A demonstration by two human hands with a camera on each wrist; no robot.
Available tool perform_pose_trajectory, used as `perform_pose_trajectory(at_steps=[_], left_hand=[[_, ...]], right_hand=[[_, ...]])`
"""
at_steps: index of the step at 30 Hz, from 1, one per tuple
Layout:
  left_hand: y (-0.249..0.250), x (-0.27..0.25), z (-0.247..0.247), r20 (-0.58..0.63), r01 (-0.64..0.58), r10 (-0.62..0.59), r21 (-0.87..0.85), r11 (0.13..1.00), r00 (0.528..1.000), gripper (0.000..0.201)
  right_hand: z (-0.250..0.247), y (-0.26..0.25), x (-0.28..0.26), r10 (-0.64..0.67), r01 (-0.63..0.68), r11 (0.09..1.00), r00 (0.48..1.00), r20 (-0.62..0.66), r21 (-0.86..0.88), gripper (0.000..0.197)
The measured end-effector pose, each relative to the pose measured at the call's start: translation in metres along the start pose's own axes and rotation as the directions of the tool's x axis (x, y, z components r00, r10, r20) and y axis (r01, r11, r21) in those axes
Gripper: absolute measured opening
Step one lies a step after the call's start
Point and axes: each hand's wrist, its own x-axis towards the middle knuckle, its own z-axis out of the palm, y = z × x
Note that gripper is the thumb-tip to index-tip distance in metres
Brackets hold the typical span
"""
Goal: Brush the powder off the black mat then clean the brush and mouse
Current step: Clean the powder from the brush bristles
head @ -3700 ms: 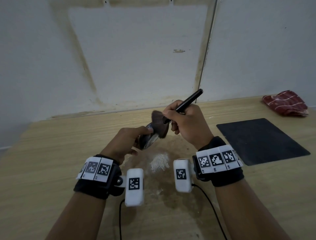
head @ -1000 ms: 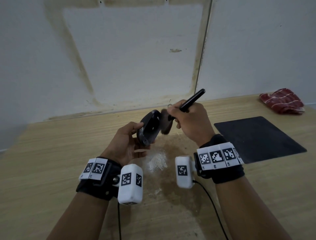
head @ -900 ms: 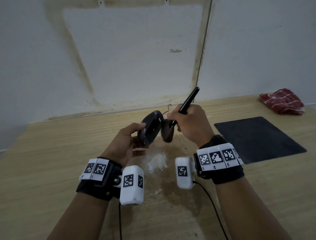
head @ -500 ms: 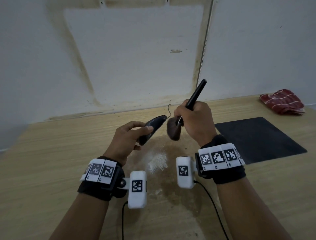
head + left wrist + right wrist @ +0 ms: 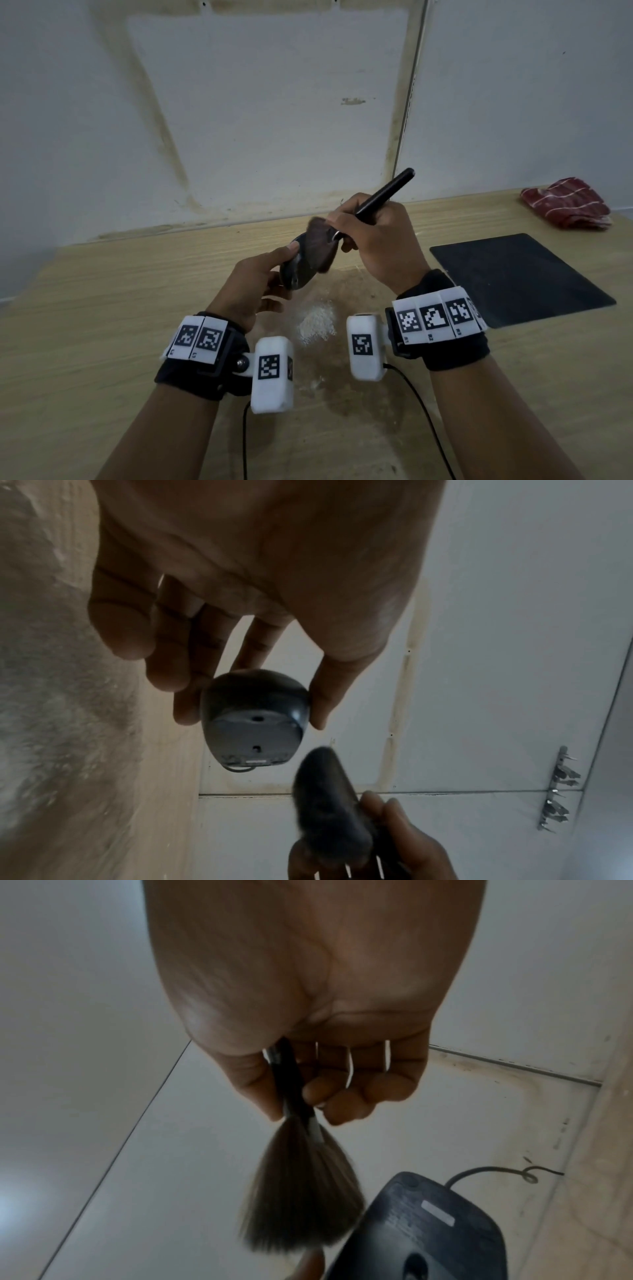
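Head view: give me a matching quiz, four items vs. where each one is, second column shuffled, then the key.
Items:
1. mouse
2. brush
3. powder pile
4. red striped cloth

Places:
A. far right of the table, beyond the black mat
B. held off the table in the left hand
C. on the bare wood between the two wrists
D. gripped by its handle in the right hand, bristles by the mouse

Pairs: 1-B, 2-D, 3-C, 4-A
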Motion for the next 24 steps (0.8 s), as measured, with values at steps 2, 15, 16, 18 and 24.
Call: perform_pose_trajectory(at_steps=[2, 15, 16, 18, 24], left_hand=[[0.000, 0.000, 0.001, 0.027, 0.019, -0.018, -0.030, 0.999, 0.999, 0.048], [0.003, 0.000, 0.005, 0.033, 0.039, -0.035, -0.117, 0.992, 0.999, 0.040], [0.002, 0.000, 0.005, 0.028, 0.036, -0.033, -0.121, 0.992, 0.999, 0.039], [0.001, -0.001, 0.006, 0.007, 0.013, -0.012, -0.124, 0.992, 1.000, 0.038], [0.000, -0.001, 0.004, -0.092, -0.196, 0.192, -0.035, 0.980, 0.977, 0.035]], right_hand=[[0.002, 0.000, -0.002, -0.014, 0.015, 1.000, 0.996, 0.085, -0.015, 0.013], [-0.001, 0.002, -0.004, 0.025, -0.018, 0.999, 0.987, 0.156, -0.045, 0.012], [-0.001, 0.003, -0.005, 0.053, -0.037, 0.995, 0.982, 0.182, -0.091, 0.012], [0.000, 0.006, -0.005, 0.093, -0.070, 0.988, 0.982, 0.162, -0.141, 0.014], [-0.010, 0.005, 0.001, 0.074, -0.083, 0.996, 0.980, -0.183, -0.043, 0.014]])
